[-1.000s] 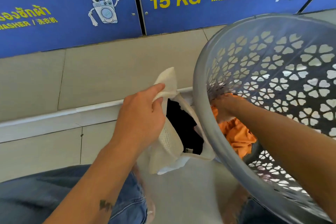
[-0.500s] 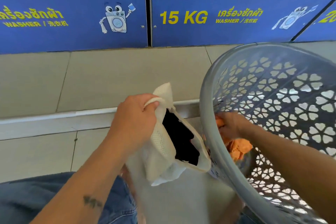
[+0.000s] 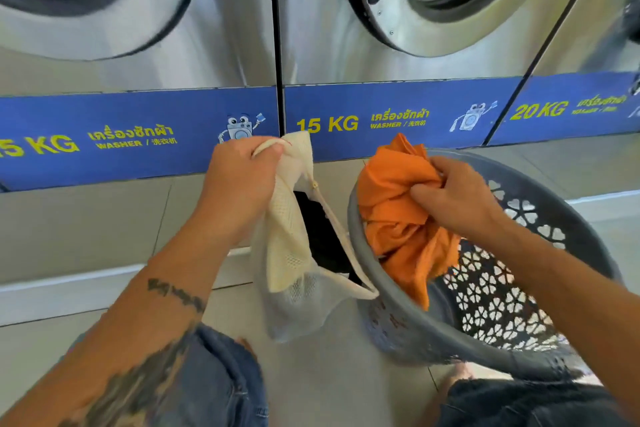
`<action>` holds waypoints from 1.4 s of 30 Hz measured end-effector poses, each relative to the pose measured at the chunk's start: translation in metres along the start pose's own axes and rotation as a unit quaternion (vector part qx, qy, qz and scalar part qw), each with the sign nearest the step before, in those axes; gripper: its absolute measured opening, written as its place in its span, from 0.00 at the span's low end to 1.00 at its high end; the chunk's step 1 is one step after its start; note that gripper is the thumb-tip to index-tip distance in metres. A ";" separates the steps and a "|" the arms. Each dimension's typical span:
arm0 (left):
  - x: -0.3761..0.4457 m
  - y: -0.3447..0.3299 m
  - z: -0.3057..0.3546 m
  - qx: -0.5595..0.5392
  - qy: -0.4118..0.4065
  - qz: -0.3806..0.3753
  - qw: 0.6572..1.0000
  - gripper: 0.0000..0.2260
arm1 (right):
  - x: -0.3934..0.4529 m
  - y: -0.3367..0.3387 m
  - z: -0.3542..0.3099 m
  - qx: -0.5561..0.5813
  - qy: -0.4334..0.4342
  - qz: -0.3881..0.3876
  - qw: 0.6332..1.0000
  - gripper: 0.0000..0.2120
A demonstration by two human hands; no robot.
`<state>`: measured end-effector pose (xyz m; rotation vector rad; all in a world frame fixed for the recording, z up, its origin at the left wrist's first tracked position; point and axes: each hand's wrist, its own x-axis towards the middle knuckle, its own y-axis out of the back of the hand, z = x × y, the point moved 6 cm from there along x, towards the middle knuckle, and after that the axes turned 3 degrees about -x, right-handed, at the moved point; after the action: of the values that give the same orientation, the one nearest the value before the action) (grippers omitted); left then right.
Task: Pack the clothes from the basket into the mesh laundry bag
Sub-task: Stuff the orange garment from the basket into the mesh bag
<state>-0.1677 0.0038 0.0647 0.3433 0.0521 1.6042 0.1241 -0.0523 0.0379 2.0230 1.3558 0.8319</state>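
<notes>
Left hand [image 3: 242, 180]: fist closed on the rim of the mesh laundry bag [image 3: 291, 246], 9 o'clock of the basket [image 3: 554, 288].
Right hand [image 3: 457, 198]: clenched on the orange garment [image 3: 391, 215], bunched above the basket's 10 o'clock edge.
Bag mouth: narrow slit; a dark garment [image 3: 318, 232] inside.
Technique: probably spread the rim wider, carry orange toward 9 o'clock, feed the hanging tail first.
Risk: cloth snagging on the basket edge.
</notes>
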 end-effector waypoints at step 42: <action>-0.024 0.007 -0.015 0.053 -0.012 0.037 0.998 0.09 | -0.054 -0.079 -0.100 0.101 0.144 -0.168 0.970 0.23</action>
<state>-0.1777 -0.0180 0.0478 0.4512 0.1083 1.6738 -0.0137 -0.0661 0.0344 1.7880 1.9525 0.8833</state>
